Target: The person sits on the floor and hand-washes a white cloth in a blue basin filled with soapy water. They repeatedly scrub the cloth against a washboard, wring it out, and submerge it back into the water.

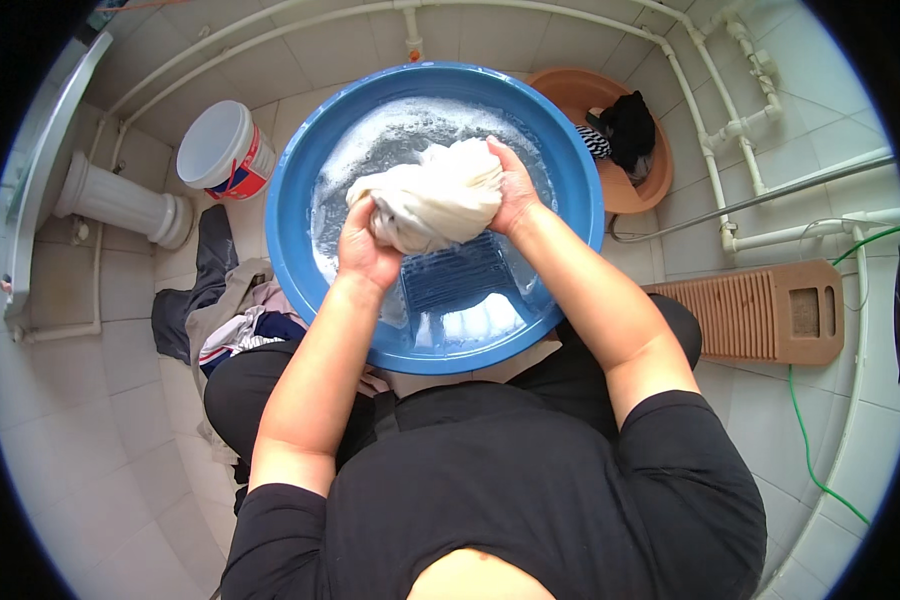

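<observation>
1. The left hand (368, 250) is gripping the left end of a bunched white cloth (435, 200), its fingers curling around the fabric.
2. The right hand (515, 190) is clasping the cloth's right end, so both hands are closing on the same bundle.
3. The cloth is hanging above the blue basin (284, 210) — over the soapy water (370, 150) and just beyond a ridged panel (458, 272) in the basin.
4. Foam is floating mostly along the far and left sides of the water.
5. Behind the basin on the right, an orange basin (562, 92) is holding dark clothes (630, 130) and a striped cloth (594, 142).
6. On the left, a white bucket (220, 150) with a red-and-blue side is standing near the blue basin; a clothes pile (232, 300) is lying closer to the person.
7. A brown washboard (760, 315) is resting at the right — beside the person's knee.
</observation>
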`<state>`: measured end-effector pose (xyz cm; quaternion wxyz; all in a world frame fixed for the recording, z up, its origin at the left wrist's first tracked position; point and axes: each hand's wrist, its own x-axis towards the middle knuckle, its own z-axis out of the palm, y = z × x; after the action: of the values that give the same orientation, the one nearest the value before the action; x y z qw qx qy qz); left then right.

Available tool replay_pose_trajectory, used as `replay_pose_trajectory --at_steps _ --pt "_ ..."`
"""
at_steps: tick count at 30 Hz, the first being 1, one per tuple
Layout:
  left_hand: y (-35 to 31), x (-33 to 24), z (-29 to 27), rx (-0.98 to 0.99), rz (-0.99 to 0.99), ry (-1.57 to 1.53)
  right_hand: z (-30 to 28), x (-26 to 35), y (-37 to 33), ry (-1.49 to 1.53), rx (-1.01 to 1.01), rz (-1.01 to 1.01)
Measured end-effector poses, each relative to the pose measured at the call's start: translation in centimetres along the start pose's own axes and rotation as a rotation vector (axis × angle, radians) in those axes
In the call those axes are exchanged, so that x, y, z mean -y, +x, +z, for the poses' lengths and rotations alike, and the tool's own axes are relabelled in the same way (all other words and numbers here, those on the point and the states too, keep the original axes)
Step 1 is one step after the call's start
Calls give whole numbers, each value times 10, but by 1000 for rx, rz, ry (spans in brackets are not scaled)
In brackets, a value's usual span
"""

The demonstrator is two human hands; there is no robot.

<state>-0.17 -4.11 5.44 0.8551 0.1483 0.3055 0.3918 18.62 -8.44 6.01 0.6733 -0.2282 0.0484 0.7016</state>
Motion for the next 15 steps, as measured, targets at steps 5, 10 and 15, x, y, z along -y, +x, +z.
replay_pose_trajectory --at_steps 5,10,15 --pt "10 1 -34 -107 80 292 -9 -3 4 -518 43 173" --pt "31 21 -33 252 372 1402 -12 -4 3 -1645 -113 -30" --pt "-4 8 -23 289 367 1584 -8 -15 -27 -1995 41 -188"
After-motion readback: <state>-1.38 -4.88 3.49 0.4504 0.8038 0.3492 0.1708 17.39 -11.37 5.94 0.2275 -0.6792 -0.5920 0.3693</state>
